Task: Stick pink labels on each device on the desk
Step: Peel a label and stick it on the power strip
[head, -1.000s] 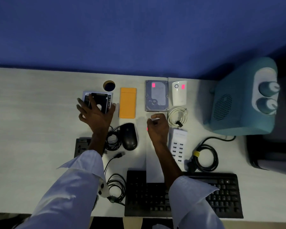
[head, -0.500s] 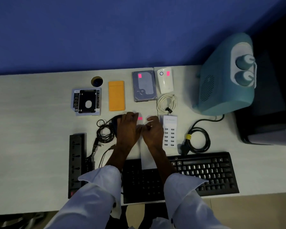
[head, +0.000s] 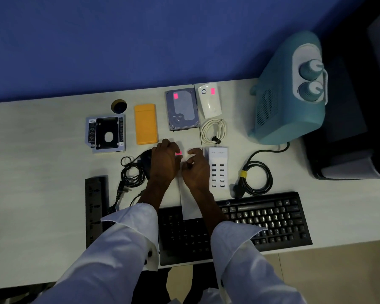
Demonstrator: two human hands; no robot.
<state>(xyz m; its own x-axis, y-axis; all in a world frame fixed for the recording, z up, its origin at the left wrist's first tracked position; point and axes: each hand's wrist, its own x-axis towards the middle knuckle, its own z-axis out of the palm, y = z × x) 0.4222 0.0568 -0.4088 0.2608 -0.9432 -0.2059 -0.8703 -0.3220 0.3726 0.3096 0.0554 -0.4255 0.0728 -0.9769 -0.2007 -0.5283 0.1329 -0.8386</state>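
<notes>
Left hand (head: 165, 165) fingers pinch a pink label (head: 178, 153); right hand (head: 196, 168) fingers curl loosely, empty, above the desk (head: 42, 163).

Pink label (head: 178, 153) at fingertips, pink tags also on grey hard drive (head: 182, 110) and white adapter (head: 210, 103) at 12. Orange case (head: 146, 124), silver/black caddy (head: 106, 133) at 10; teal heater (head: 287, 93) at 2. Black kbd (head: 261, 220), white sleeves (head: 127, 238) at 6; blue wall, pale desk (head: 31, 154).
</notes>
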